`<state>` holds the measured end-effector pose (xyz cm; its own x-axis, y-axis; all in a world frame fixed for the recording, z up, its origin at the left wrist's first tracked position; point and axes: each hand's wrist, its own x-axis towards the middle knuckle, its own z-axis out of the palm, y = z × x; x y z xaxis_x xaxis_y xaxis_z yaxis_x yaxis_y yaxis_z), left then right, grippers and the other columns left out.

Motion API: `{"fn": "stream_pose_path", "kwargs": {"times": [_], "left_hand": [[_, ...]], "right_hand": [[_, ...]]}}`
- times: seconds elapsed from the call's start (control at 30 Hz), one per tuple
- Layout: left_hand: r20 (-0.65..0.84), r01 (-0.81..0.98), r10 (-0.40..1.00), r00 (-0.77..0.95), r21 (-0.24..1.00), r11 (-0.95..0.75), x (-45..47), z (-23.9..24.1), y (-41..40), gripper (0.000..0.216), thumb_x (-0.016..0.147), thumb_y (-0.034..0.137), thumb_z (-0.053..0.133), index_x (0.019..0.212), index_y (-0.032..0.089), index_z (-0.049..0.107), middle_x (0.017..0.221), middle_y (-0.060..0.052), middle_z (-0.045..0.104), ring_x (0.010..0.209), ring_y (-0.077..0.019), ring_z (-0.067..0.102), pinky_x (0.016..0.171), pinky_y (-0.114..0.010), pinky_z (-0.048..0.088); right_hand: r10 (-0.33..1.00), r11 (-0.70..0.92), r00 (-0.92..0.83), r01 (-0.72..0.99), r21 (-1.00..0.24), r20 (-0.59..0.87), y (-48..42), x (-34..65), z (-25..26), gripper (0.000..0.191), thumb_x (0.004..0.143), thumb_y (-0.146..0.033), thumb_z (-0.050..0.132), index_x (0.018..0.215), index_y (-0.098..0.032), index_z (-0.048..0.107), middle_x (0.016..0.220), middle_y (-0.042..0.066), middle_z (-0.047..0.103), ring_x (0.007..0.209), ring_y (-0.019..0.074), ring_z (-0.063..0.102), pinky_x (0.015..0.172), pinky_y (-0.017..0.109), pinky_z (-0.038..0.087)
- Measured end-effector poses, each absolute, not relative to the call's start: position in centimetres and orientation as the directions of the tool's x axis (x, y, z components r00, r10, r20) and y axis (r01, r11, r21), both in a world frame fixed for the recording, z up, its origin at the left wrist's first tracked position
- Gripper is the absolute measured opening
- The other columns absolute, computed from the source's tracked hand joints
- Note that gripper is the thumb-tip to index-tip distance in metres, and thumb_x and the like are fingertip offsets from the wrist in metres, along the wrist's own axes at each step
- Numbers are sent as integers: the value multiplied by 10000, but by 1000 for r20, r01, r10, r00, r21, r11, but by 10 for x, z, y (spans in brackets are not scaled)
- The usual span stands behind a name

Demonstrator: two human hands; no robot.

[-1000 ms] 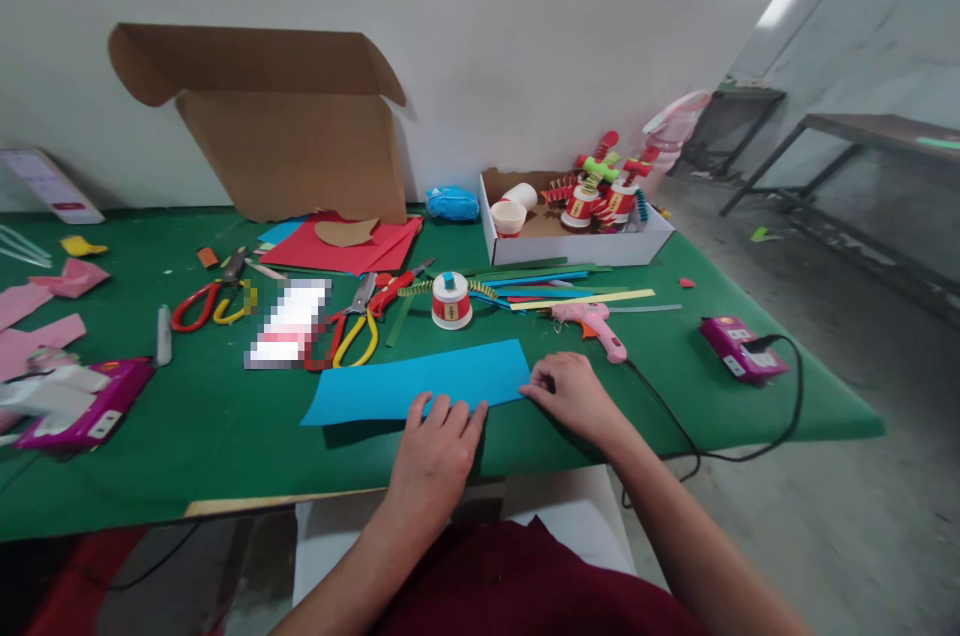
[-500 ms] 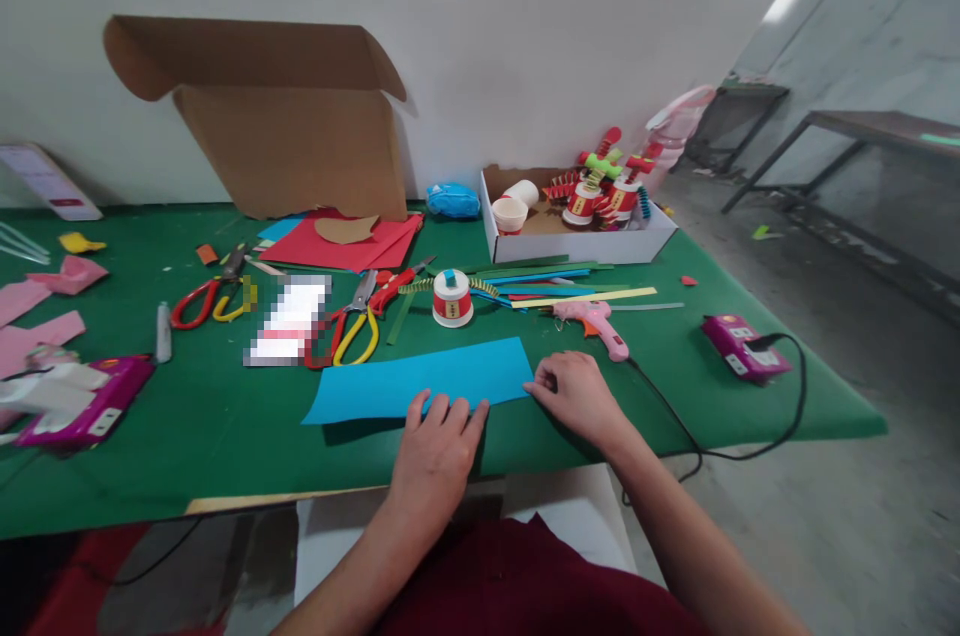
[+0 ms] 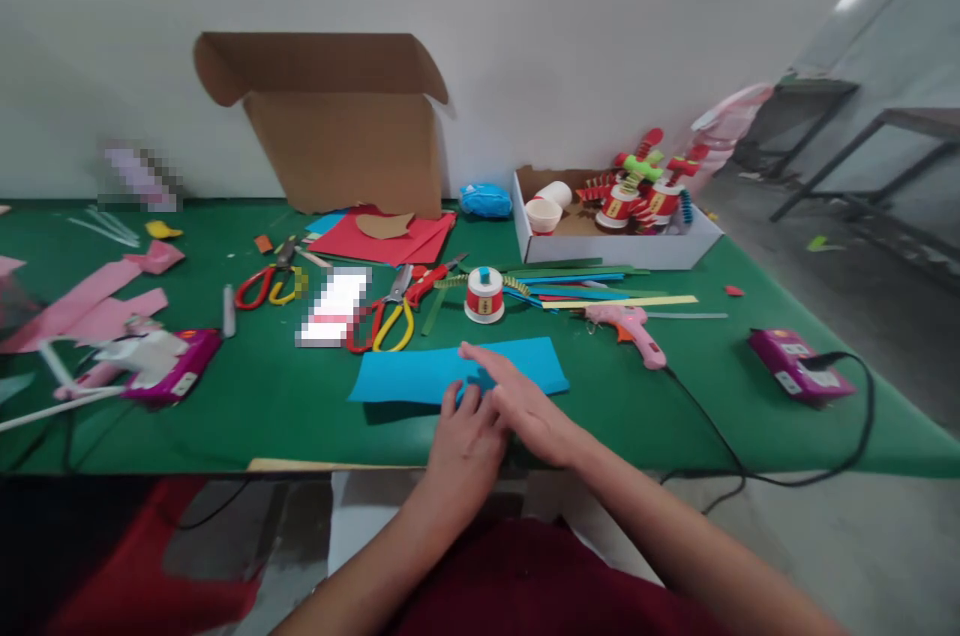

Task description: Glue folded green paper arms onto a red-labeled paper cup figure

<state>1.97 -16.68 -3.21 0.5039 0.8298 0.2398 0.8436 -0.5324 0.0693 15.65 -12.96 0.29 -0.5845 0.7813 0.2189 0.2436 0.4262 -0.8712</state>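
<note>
A blue paper strip (image 3: 409, 376) lies on the green table in front of me. My left hand (image 3: 469, 431) rests at its near edge with the fingers bent and apart. Over the middle of the paper is my right hand (image 3: 525, 401), fingers stretched out flat, its near side against my left hand. Just beyond the paper stands an upside-down paper cup (image 3: 484, 298) with a small blue piece on top and springy folded paper arms at its sides. A pink glue gun (image 3: 630, 328) lies to the right of the cup.
Scissors (image 3: 394, 306), more scissors (image 3: 270, 284) and red-handled pliers (image 3: 433, 282) lie to the left. Paper strips (image 3: 577, 291) are behind the glue gun. A white box (image 3: 622, 251) holds cups and paper figures. Purple packs (image 3: 795, 366) with cables sit at both sides.
My right hand has moved left from the paper's right end to its middle, beside my left hand. My left hand stays at the near edge. The view has turned slightly left.
</note>
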Motion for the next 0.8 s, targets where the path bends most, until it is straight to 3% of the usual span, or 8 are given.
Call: {"fn": "stream_pose_path", "kwargs": {"times": [0.2, 0.33, 0.43, 0.5, 0.63, 0.8], "left_hand": [[183, 855, 852, 490, 88, -511, 25, -29, -167, 261, 904, 172, 504, 1119, 216, 645, 1052, -83, 645, 986, -243, 517, 987, -483, 338], [239, 805, 822, 517, 192, -562, -2, -17, -170, 236, 889, 126, 496, 1023, 217, 668, 981, -68, 652, 1001, -228, 519, 964, -445, 350], [351, 833, 858, 376, 278, -478, -47, -6, -171, 216, 914, 175, 485, 994, 240, 674, 992, -53, 660, 1013, -224, 523, 932, -427, 352], [375, 860, 881, 289, 302, -411, -79, -2, -170, 190, 900, 259, 542, 1044, 256, 665, 1036, -50, 660, 1026, -240, 521, 899, -422, 359], [366, 880, 904, 221, 326, -347, -121, -12, -170, 132, 877, 247, 566, 904, 261, 695, 995, -34, 677, 1000, -235, 538, 845, -394, 374], [401, 859, 893, 202, 365, -358, -117, -30, -169, 209, 898, 184, 525, 847, 264, 711, 908, -23, 691, 936, -209, 549, 820, -380, 366]], "right_hand": [[786, 302, -604, 195, -933, 128, -106, 147, -22, 683, 950, -618, 103, 1479, -240, 315, 1476, 91, 432, 1384, 211, 365, 1163, 456, 253], [708, 435, -696, 295, -851, 121, -109, 144, -22, 626, 975, -566, 168, 1472, -224, 334, 1503, 75, 401, 1440, 224, 253, 1197, 491, 137], [679, 506, -728, 375, -777, 91, -112, 140, -19, 558, 983, -511, 267, 1451, -226, 372, 1500, 71, 409, 1450, 239, 224, 1201, 509, 101], [674, 531, -734, 398, -748, 88, -112, 139, -19, 485, 980, -455, 343, 1399, -230, 440, 1472, 75, 448, 1440, 251, 250, 1192, 531, 120], [701, 550, -699, 406, -729, 140, -110, 137, -21, 246, 919, -313, 522, 1130, -223, 610, 1392, 87, 534, 1405, 268, 326, 1161, 550, 214], [769, 534, -608, 441, -721, 198, -113, 146, -19, 59, 828, -174, 612, 870, -213, 626, 1210, 99, 644, 1300, 257, 472, 1093, 517, 350]]}}
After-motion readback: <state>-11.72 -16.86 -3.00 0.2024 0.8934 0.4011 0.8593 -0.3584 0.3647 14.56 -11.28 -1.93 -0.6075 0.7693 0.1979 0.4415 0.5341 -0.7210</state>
